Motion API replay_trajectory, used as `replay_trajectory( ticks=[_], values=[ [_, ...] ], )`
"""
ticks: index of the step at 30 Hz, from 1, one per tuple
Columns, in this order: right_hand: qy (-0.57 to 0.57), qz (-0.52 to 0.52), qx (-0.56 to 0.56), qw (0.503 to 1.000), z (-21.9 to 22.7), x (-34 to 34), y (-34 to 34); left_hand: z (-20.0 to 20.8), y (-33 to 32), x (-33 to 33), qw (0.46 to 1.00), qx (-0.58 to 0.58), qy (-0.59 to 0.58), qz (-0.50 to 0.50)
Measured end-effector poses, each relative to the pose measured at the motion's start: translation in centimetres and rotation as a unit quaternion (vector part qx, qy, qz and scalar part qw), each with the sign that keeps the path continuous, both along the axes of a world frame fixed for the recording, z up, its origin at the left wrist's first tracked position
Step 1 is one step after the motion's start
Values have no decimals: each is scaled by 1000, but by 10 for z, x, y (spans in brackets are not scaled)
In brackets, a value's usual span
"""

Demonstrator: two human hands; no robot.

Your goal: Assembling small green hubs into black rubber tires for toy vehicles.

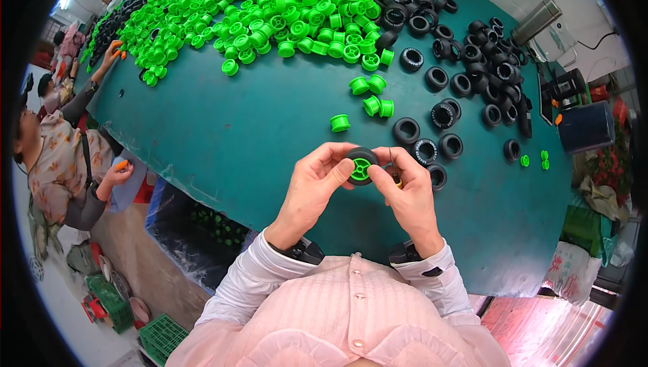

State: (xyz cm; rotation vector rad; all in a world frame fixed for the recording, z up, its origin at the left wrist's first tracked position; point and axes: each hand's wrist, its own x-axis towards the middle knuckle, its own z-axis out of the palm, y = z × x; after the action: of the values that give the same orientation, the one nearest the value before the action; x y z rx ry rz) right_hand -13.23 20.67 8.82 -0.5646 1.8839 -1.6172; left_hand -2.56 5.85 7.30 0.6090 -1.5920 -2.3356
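In front of my chest, just above the table edge, both hands hold a small toy wheel (361, 170), a green plastic rim with a black rubber tyre around it. My left hand (305, 188) grips its left side, the thumb laid on the tyre and rim. The thumb and fingers of my right hand (410, 195) close on its right side. Tucked in that same hand is a thin metal tool with a yellow and dark handle (398, 182); its tip is hard to make out. Beyond my hands lie a loose green rim (340, 122) and a black tyre (406, 130).
A large heap of green rims (270, 19) covers the far left and middle of the green table (223, 130). Black tyres (482, 73) pile at the right. At the right edge stands a dark blue container (586, 128). A co-worker (67, 158) works at the left side.
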Motion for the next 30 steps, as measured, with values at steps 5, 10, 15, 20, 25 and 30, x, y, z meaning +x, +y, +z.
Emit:
replay_trajectory(
  ticks=[5, 10, 15, 20, 25, 30],
  values=[
    [64, 7, -19, 998, -4, 8, -3, -7, -2, 7, 1000, -24, -16, -4],
    [105, 76, 36, 991, -18, 4, -10, -9, -19, 28, 991, -115, -73, 13],
    [371, 44, 129, 918, -39, -22, -37, -19, -85, 76, 906, -331, -213, 157],
    [469, 87, 159, 865, -35, -31, -74, -18, -122, 126, 740, -550, -346, 173],
    [435, 131, 116, 883, -37, -29, -61, -5, -101, 81, 654, -677, -241, 238],
    [385, 83, 154, 906, -21, -11, 1, 11, -53, -14, 813, -578, -68, 13]
  ],
)
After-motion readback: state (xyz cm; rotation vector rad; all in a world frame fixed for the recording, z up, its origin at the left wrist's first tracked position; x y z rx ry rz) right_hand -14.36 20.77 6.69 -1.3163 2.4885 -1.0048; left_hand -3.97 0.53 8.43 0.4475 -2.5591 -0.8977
